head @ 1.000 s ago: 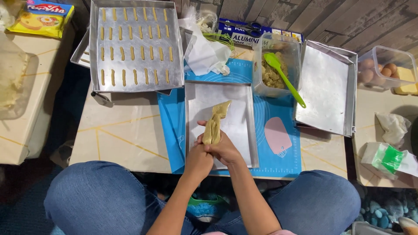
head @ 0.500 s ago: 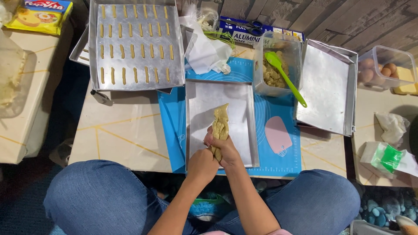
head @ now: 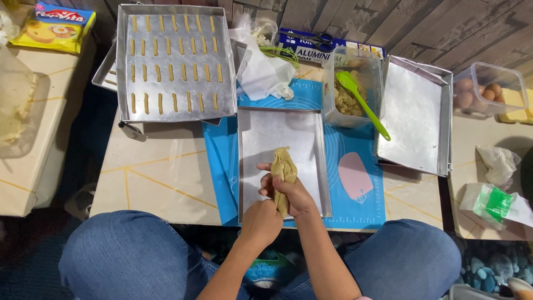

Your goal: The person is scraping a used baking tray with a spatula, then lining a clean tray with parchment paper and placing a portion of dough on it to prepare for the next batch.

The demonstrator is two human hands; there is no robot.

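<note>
A dough-filled piping bag (head: 284, 173) is being gripped by both hands over the empty baking tray (head: 261, 133); the right hand (head: 294, 194) is being clenched round its body, seemingly to squeeze; the left hand (head: 261, 222) is being closed on the tail, keeping it shut; a filled tray (head: 172, 61) is being kept aside on the surface (head: 155, 172).

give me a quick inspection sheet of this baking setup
surface: low beige table with a blue mat on it
job's things: dough-filled piping bag over an empty metal tray; filled tray with rows of piped strips
clutter: tub of dough with green spatula, empty tray, box of eggs, white paper, foil box, yellow packet
grippers: right hand and left hand both grip the bag
cables: nothing seen
surroundings: wooden plank wall, pebbles
</note>
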